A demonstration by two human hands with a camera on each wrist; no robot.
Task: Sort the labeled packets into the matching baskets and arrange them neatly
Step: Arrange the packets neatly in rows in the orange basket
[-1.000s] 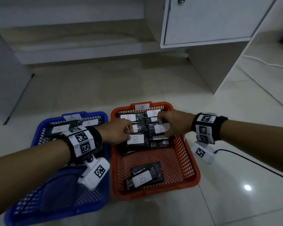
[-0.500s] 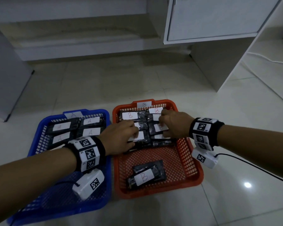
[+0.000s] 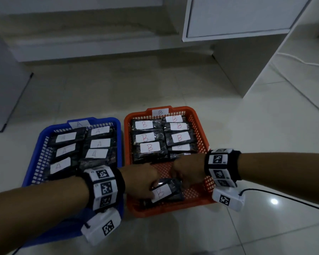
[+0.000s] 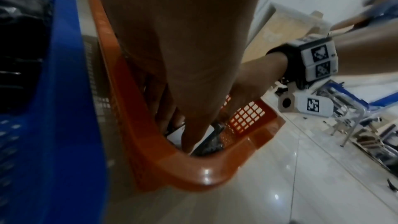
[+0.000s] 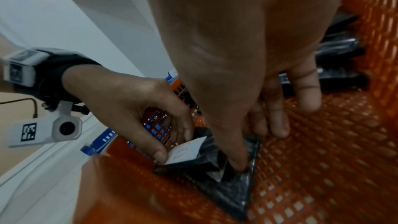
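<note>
A loose black packet with a white "B" label (image 3: 161,192) lies at the front of the orange basket (image 3: 173,210). My left hand (image 3: 142,181) pinches its left end, thumb and fingers either side of the label (image 5: 187,151). My right hand (image 3: 184,173) grips the right end, thumb (image 5: 237,164) pressed on top and the other fingers (image 5: 275,125) behind it. Two neat rows of B packets (image 3: 149,148) fill the back of this basket. The blue basket (image 3: 44,133) to the left holds two rows of A packets (image 3: 99,143).
The baskets stand side by side on a pale tiled floor. A white cabinet (image 3: 238,15) with a side panel (image 3: 247,70) rises behind on the right, a grey panel (image 3: 4,80) at the left. A black cable (image 3: 284,197) trails from my right wrist.
Both hands left the rows of B packets at the back of the orange basket, came toward me and took hold of the loose B packet at its front.
</note>
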